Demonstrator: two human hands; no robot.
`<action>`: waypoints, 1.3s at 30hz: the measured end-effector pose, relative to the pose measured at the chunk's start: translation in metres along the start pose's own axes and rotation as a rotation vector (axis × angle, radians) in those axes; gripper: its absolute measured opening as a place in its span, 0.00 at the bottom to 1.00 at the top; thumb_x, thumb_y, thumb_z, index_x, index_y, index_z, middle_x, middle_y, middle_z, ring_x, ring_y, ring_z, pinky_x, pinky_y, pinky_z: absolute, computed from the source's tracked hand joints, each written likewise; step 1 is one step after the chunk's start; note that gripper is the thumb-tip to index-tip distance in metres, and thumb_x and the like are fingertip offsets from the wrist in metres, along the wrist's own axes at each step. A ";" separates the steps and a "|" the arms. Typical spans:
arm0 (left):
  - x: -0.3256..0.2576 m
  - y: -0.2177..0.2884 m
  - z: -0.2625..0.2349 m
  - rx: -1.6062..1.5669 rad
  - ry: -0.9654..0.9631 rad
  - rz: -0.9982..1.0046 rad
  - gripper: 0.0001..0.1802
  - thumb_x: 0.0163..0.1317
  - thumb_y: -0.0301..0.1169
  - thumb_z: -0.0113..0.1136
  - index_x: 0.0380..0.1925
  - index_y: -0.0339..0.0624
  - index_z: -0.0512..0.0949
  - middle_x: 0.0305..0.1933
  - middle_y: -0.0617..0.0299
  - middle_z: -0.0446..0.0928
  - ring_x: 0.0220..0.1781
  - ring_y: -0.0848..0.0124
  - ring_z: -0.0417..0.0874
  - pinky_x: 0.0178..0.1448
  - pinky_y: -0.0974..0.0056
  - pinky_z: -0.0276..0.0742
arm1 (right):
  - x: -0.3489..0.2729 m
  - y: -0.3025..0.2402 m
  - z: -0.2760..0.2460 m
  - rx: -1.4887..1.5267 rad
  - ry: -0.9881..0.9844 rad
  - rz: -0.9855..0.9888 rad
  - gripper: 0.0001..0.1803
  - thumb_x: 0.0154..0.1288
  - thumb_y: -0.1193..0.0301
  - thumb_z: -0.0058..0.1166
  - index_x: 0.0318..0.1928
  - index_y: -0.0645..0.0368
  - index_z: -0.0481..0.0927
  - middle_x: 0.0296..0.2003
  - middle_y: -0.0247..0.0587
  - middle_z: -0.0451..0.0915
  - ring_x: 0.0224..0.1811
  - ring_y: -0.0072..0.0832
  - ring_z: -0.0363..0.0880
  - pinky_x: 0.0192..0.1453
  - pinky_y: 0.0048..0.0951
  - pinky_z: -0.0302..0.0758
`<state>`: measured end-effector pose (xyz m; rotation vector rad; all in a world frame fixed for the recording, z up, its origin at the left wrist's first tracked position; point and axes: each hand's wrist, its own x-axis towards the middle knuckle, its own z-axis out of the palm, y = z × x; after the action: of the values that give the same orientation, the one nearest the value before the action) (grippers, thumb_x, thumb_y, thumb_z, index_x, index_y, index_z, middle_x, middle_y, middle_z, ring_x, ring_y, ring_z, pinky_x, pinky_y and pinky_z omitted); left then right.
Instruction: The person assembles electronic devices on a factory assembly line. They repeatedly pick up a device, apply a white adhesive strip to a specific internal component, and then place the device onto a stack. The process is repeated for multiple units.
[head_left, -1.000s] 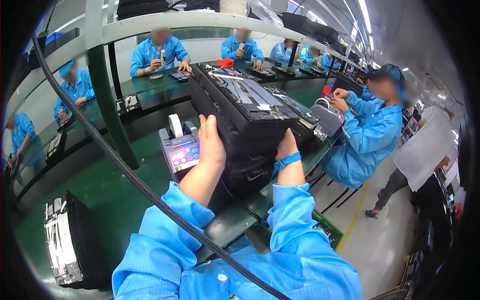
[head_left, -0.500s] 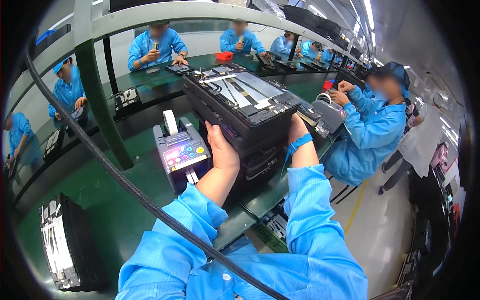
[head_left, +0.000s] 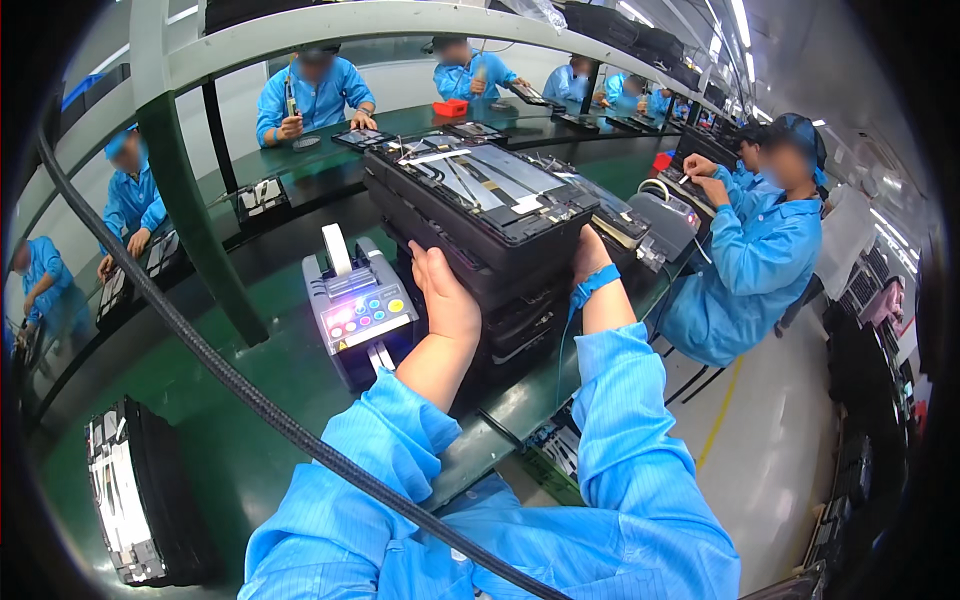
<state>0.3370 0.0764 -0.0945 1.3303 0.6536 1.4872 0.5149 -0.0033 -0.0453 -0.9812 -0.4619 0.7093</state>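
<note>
A tall stack of black trays [head_left: 480, 235] stands on the bench in front of me, its top bearing an opened flat electronic device [head_left: 485, 180] with a silver panel and black strips. My left hand [head_left: 447, 298] presses along the left side of the stack, fingers pointing up and forward. On the right side my right hand [head_left: 592, 256] grips the near corner; its fingertips are hidden behind the trays. A blue wrist strap [head_left: 595, 287] with a thin cord circles my right wrist. More black trays lie below the ones between my hands.
A grey tape dispenser [head_left: 358, 305] with lit buttons stands just left of my left hand. Another tray stack [head_left: 125, 495] sits at the near left of the green bench. A black braided cable [head_left: 250, 395] crosses the view. Co-workers sit opposite, and one person [head_left: 745, 235] is close on the right.
My hands keep hold of the stack, which has barely shifted. The view has turned slightly. The co-worker on the right has moved a little, and one opposite now holds a device raised.
</note>
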 end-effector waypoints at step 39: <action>-0.117 0.153 -0.360 -0.945 -0.259 -0.223 0.35 0.66 0.58 0.37 0.56 0.38 0.71 0.51 0.50 0.78 0.52 0.57 0.80 0.57 0.54 0.77 | -0.288 0.109 0.165 0.200 -0.780 0.245 0.28 0.65 0.54 0.50 0.59 0.59 0.71 0.55 0.40 0.76 0.57 0.32 0.73 0.62 0.36 0.69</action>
<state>-0.0625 -0.0073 -0.0975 0.6552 -0.0962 1.1635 0.1743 -0.0751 -0.0719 -0.5452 -0.9344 1.3406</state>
